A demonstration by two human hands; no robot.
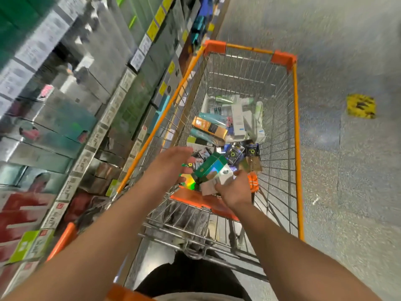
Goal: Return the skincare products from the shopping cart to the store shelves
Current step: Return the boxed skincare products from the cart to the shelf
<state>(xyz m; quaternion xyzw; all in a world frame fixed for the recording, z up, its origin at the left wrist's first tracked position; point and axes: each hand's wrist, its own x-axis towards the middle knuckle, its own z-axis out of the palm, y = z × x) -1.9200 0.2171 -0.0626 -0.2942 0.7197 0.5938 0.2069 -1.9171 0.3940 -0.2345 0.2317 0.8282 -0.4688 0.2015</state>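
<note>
Both my arms reach into the orange-rimmed wire shopping cart (295,127). My right hand (233,189) grips a shiny green box (209,167) together with a white and silver box (218,181), held above the cart's near end. My left hand (171,166) hovers just left of the green box with its fingers spread and relaxed, close to a holographic pack (188,180). Many more skincare boxes and tubes (230,122) lie heaped on the cart floor. The store shelves (71,101) run along the left, blurred by motion.
Price labels (97,135) line the shelf edges beside the cart. The orange child-seat flap (199,199) sits under my hands. Grey speckled floor lies to the right, with a yellow floor marker (361,106). My dark trousers show below the cart handle.
</note>
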